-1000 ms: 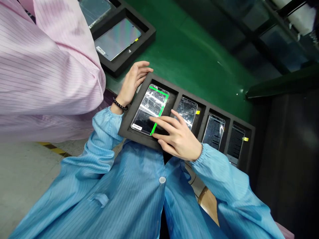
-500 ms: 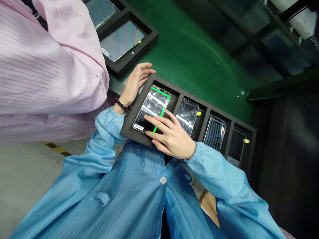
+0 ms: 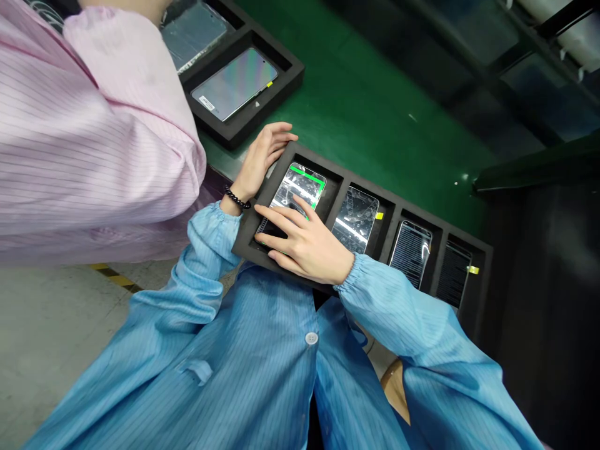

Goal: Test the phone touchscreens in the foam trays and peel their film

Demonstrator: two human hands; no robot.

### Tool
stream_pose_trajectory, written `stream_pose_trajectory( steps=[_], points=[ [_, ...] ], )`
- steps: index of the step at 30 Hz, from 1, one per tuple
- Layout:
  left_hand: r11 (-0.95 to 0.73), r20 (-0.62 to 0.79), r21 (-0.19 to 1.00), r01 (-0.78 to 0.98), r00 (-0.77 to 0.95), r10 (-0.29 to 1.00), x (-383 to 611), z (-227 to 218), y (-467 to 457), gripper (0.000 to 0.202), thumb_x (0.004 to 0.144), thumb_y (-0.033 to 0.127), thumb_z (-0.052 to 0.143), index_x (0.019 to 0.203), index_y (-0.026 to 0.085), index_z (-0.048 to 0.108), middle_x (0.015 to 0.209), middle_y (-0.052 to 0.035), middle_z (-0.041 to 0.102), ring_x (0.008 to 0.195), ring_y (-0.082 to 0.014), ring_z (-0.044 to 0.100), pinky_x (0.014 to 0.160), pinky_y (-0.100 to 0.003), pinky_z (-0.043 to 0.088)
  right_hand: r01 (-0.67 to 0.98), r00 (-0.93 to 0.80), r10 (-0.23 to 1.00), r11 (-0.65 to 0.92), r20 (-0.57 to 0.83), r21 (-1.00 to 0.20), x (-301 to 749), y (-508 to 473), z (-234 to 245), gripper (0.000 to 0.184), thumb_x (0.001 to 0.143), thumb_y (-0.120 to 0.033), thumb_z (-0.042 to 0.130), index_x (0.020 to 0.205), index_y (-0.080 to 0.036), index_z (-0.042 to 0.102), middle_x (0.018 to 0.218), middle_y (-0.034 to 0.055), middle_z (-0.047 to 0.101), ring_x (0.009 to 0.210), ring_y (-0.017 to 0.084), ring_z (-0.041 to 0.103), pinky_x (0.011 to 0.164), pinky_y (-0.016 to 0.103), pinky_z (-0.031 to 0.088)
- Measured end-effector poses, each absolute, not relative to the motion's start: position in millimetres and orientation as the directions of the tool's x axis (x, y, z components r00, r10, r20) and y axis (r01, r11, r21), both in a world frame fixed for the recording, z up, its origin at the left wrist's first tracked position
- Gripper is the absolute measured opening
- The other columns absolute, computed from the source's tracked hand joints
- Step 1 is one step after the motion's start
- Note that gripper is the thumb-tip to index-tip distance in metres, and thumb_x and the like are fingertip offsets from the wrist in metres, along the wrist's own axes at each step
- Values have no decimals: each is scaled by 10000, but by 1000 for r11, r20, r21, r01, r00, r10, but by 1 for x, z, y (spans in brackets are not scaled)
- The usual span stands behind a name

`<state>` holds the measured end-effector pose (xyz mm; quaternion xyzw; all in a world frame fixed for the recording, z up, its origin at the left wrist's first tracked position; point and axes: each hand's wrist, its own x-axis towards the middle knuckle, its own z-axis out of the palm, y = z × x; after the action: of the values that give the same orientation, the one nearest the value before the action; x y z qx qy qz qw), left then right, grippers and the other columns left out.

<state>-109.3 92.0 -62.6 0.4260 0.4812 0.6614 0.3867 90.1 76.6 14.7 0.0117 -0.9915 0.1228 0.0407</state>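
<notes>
A black foam tray (image 3: 247, 245) holds several smartphones in separate compartments. In its leftmost slot lies a smartphone (image 3: 299, 185) showing a green band along its top and right screen edge. My right hand (image 3: 312, 247) is spread over the lower part of this phone, fingers apart, and hides part of the screen; whether the fingertips touch the glass I cannot tell. Beside the tray's left end rests my left hand (image 3: 263, 157), fingers extended, holding nothing. The second smartphone (image 3: 357, 219) has reflections and a yellow tab at its side.
Two further phones, a third smartphone (image 3: 410, 253) and a fourth smartphone (image 3: 454, 272), lit with text-like lines, lie to the right. A green work surface (image 3: 375, 137) extends behind. Another black tray (image 3: 225, 132) and a co-worker's pink sleeve (image 3: 140, 125) are at the left.
My right hand has moved slightly left and up across the phone, covering more of the lower screen. The view has shifted slightly. My left hand stays by the tray's end.
</notes>
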Motion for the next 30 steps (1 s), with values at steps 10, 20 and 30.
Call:
stream_pose_trajectory(
  steps=[10,20,30],
  points=[
    [-217,171,971,-100,-342,924,-109,-63,92,618,986,719,292,1227,230,584,1258,-91,654,1335,-268,570,1194,-468,398,-73,-994,-51,966,97,-247,93,74,17,311,1023,-299,470,1170,-183,718,1567,150,488,1381,282,509,1235,622,267],
    [-231,191,969,-86,-330,924,-110,-63,91,621,974,740,309,1230,247,587,1264,-68,666,1324,-256,584,1201,-475,399,-65,-996,-48,968,77,-243,93,75,18,308,1020,-283,469,1197,-177,698,1583,155,465,1387,288,502,1236,629,258],
    [-248,206,964,-90,-333,920,-109,-63,91,603,982,726,314,1227,250,593,1246,-65,667,1325,-259,584,1201,-488,394,-74,-995,-56,970,86,-229,89,75,16,291,1016,-286,480,1184,-186,695,1576,157,474,1387,281,508,1222,621,289]
  ],
)
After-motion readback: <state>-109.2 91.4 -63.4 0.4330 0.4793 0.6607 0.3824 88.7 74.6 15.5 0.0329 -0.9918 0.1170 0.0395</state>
